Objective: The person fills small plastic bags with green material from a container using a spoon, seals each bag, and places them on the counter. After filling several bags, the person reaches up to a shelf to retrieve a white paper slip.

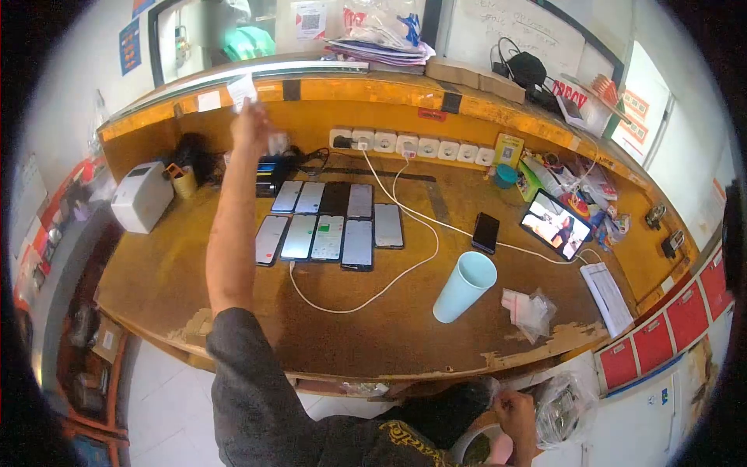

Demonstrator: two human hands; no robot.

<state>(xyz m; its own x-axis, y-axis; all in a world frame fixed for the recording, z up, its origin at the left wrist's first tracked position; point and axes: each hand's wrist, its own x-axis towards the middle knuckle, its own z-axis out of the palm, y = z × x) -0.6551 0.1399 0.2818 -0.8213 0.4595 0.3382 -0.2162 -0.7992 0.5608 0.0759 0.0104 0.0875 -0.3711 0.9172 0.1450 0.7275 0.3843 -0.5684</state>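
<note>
My left hand (250,128) is stretched far forward over the counter and pinches a small white paper (242,92) near the yellow ledge. Below the desk's front edge, my right hand (516,416) is closed on clear plastic, beside a bowl (476,445) with something green in it. Several phones (327,237) lie in two rows on the brown desk (373,327), screens up. A white cable (366,310) runs to one of them. A light blue cup (464,288) stands to their right, near a dark phone (485,233).
A tablet (555,224) showing a picture leans at the right. A power strip (412,146) lines the back wall. A white printer (142,197) stands at the left. A crumpled plastic bag (530,314) lies near the front edge; another bag (566,409) is below it.
</note>
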